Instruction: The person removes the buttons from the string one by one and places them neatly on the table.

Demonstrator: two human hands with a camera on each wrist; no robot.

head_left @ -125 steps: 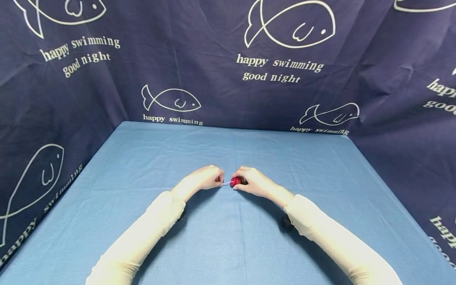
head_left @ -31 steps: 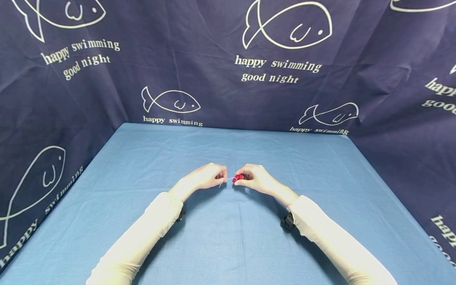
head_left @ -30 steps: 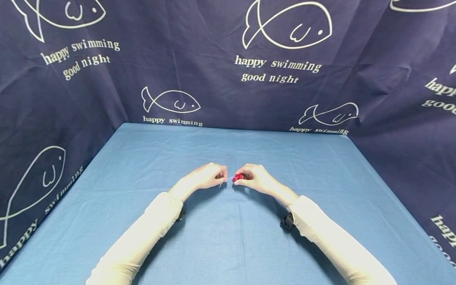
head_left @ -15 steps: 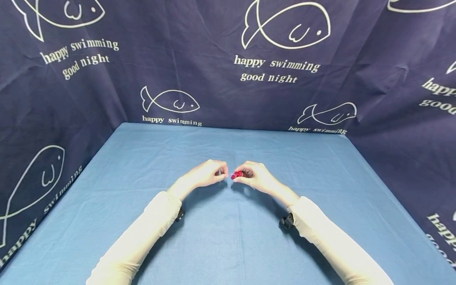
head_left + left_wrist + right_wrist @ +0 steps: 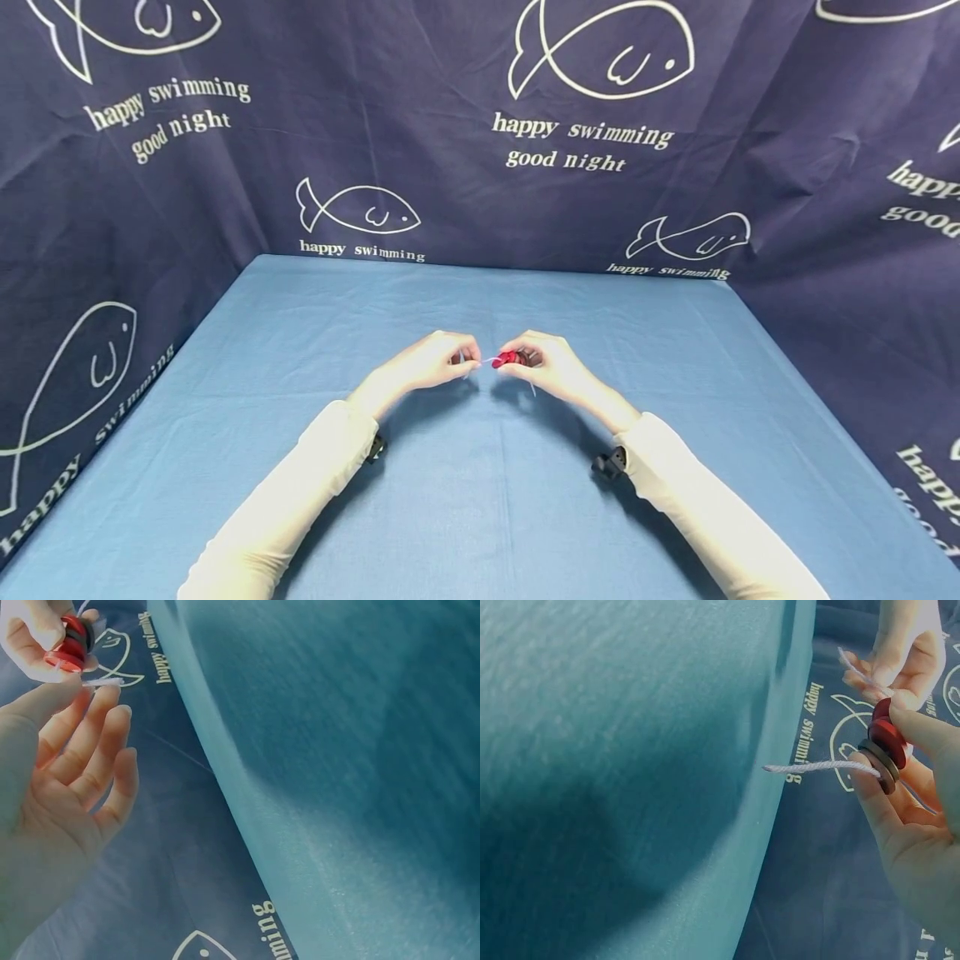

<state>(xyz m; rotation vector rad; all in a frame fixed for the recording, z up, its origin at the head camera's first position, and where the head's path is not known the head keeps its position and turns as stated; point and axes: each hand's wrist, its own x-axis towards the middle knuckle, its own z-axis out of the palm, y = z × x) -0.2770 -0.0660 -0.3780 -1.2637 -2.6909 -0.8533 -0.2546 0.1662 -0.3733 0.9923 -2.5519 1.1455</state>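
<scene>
My right hand holds a short stack of round, button-like discs between thumb and fingers. Red discs face the left hand, with dark brown discs behind them. A white string comes out on the dark side as a loose tail, and also shows at the red end. There, the thumb and fingertips of my left hand pinch the string, its short end sticking out past them. The left hand's other fingers are loosely bent. How the string runs inside the stack is hidden.
Both hands are above a table with a blue cloth. Dark blue curtains printed with fish and words stand behind and at the sides. A black wrist camera shows under the right sleeve; another is under the left.
Both hands have moved up in the head view, away from the body, with the discs. A string tail now hangs below the right hand. The left hand keeps its pinch on the string.
</scene>
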